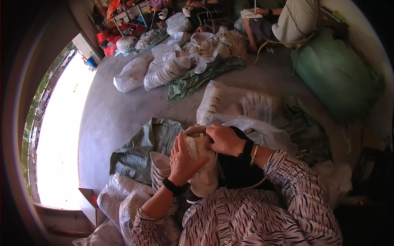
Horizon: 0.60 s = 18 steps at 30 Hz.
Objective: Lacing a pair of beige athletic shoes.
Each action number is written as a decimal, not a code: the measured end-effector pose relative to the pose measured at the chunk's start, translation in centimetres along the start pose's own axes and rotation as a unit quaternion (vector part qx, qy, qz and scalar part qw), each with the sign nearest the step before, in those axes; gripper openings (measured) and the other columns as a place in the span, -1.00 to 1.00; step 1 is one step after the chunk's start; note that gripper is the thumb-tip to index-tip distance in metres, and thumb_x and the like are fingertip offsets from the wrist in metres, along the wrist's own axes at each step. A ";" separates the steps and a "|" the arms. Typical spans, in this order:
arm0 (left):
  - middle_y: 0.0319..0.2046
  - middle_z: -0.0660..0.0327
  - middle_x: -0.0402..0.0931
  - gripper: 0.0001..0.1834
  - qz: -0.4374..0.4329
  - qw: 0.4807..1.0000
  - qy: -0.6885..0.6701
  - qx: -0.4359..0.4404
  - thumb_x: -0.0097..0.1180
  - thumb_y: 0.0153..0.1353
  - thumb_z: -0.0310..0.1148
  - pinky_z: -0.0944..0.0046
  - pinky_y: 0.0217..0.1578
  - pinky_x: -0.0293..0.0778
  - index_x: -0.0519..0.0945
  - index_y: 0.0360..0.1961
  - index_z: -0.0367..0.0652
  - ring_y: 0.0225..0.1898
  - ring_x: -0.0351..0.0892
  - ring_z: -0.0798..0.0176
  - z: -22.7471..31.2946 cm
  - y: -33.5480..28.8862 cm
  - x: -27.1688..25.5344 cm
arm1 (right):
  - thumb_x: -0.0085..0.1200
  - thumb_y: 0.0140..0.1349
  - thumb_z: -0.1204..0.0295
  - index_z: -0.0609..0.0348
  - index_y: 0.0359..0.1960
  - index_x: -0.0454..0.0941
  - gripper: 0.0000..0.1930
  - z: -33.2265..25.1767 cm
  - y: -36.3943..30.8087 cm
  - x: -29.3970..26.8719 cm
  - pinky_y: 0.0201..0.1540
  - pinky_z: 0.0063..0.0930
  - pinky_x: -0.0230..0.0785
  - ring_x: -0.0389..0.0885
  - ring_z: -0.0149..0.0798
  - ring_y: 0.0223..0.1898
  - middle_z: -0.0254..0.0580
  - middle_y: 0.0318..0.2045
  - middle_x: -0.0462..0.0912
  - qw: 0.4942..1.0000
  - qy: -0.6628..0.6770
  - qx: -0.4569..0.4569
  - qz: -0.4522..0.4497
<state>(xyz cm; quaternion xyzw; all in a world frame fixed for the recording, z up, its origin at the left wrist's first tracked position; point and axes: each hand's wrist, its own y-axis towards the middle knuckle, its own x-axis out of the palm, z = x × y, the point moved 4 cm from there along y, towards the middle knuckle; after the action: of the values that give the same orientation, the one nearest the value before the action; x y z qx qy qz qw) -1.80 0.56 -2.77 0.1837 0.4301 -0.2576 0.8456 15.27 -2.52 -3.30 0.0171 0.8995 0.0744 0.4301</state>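
Beige shoe (210,170): long axis leading away from patterned shirt (227,219), toe (204,187) nearest. Left hand (183,159), outspread, lies against it; right hand (225,140) grips its collar (194,130).

The shoe upper (207,173) looks matt — the plastic bags (236,104), glossy, creased.

Workroom interior. Smooth grey floor (111,100), paler near the opening. Wide open doorway (57,139) on the left; ground outside blown out to white, with a strip of greenery (31,133) and parked vehicles (67,59) along the far side. Strong daylight from that side; lower right corner very dark. Pale wall (364,30) upper right, curved by the lens. Bench (129,11) with metal legs upper left, cluttered, red containers (102,37) beside it.
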 end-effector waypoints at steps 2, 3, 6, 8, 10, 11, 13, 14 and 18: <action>0.23 -0.16 0.02 0.17 -0.004 1.000 -0.009 -0.023 0.33 -0.23 -0.05 -0.04 0.23 0.02 -0.09 0.32 -0.27 0.26 0.03 -0.20 -0.3 -0.4 0.1 | 0.20 -0.11 0.39 0.22 -0.39 0.46 -0.74 -0.2 -0.2 -0.1 -0.20 -0.23 0.36 0.50 0.01 -0.25 -0.07 -0.36 0.46 0.999 0.030 -0.001 0.015; 0.24 -0.17 0.00 0.16 -0.007 0.999 -0.019 -0.045 0.33 -0.22 -0.05 -0.05 0.23 0.01 -0.09 0.31 -0.27 0.26 0.01 -0.20 -0.7 -0.5 0.2 | 0.20 -0.11 0.41 0.20 -0.40 0.47 -0.76 -0.4 -0.5 -0.1 -0.21 -0.24 0.36 0.49 -0.02 -0.25 -0.10 -0.36 0.45 0.997 0.071 0.013 0.027; 0.26 -0.18 -0.04 0.15 0.042 0.997 0.058 0.033 0.33 -0.22 -0.07 -0.07 0.23 -0.01 -0.08 0.31 -0.28 0.28 -0.03 -0.21 -0.8 -0.5 1.0 | 0.20 -0.12 0.44 0.17 -0.44 0.49 -0.81 -1.1 -1.7 -1.1 -0.20 -0.25 0.37 0.46 -0.05 -0.23 -0.14 -0.35 0.45 0.993 0.045 -0.084 0.065; 0.27 -0.18 -0.05 0.13 0.039 0.997 0.051 0.044 0.33 -0.22 -0.08 -0.07 0.24 -0.02 -0.06 0.30 -0.27 0.28 -0.05 -0.22 -0.4 -0.5 1.1 | 0.18 -0.14 0.42 0.13 -0.50 0.55 -0.86 -1.9 -2.9 -0.7 -0.18 -0.31 0.40 0.43 -0.09 -0.17 -0.22 -0.35 0.47 0.970 -0.070 -0.222 0.064; 0.27 -0.18 -0.06 0.12 0.035 0.997 0.045 0.060 0.33 -0.22 -0.09 -0.08 0.24 -0.02 -0.04 0.30 -0.26 0.28 -0.07 -0.24 0.3 -0.5 1.0 | 0.19 -0.14 0.40 0.12 -0.51 0.55 -0.87 -1.5 -2.2 -0.4 -0.17 -0.30 0.39 0.41 -0.10 -0.15 -0.24 -0.34 0.47 0.973 -0.115 -0.199 0.015; 0.28 -0.18 -0.07 0.10 0.020 0.995 0.062 0.077 0.34 -0.22 -0.09 -0.09 0.24 -0.04 -0.01 0.29 -0.25 0.28 -0.08 -0.25 0.9 -0.6 1.0 | 0.20 -0.14 0.39 0.10 -0.53 0.56 -0.87 -1.5 -1.7 -0.2 -0.16 -0.30 0.38 0.40 -0.10 -0.14 -0.27 -0.33 0.47 0.971 -0.160 -0.173 -0.033; 0.28 -0.18 -0.08 0.09 0.004 0.992 0.081 0.102 0.34 -0.23 -0.10 -0.10 0.25 -0.05 0.01 0.29 -0.24 0.28 -0.09 -0.26 1.8 -0.8 0.8 | 0.15 -0.20 0.39 0.15 -0.55 0.60 -0.86 -2.2 -1.0 0.0 -0.22 -0.29 0.46 0.44 -0.09 -0.13 -0.20 -0.40 0.55 0.968 -0.167 -0.182 -0.037; 0.28 -0.17 -0.09 0.08 0.014 0.990 0.089 0.110 0.34 -0.23 -0.10 -0.11 0.25 -0.05 0.02 0.29 -0.23 0.28 -0.11 -0.26 2.3 -1.3 0.7 | 0.15 -0.22 0.41 0.18 -0.54 0.61 -0.84 -2.1 -0.6 0.5 -0.22 -0.29 0.47 0.45 -0.07 -0.12 -0.16 -0.40 0.58 0.964 -0.187 -0.169 -0.085; 0.29 -0.13 -0.10 0.09 -0.009 0.990 0.098 0.103 0.36 -0.24 -0.12 -0.13 0.25 -0.07 0.03 0.28 -0.22 0.29 -0.14 -0.26 3.2 -1.6 0.5 | 0.17 -0.27 0.45 0.24 -0.46 0.63 -0.76 -1.9 0.0 1.7 -0.14 -0.31 0.45 0.47 -0.03 -0.10 -0.11 -0.38 0.65 0.968 -0.170 -0.128 -0.132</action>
<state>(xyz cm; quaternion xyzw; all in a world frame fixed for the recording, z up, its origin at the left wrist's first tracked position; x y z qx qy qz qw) -0.48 -2.58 -1.53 0.2901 0.4838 -0.2886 0.7736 12.74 -2.61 -3.40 -0.1447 0.7907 0.1276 0.5810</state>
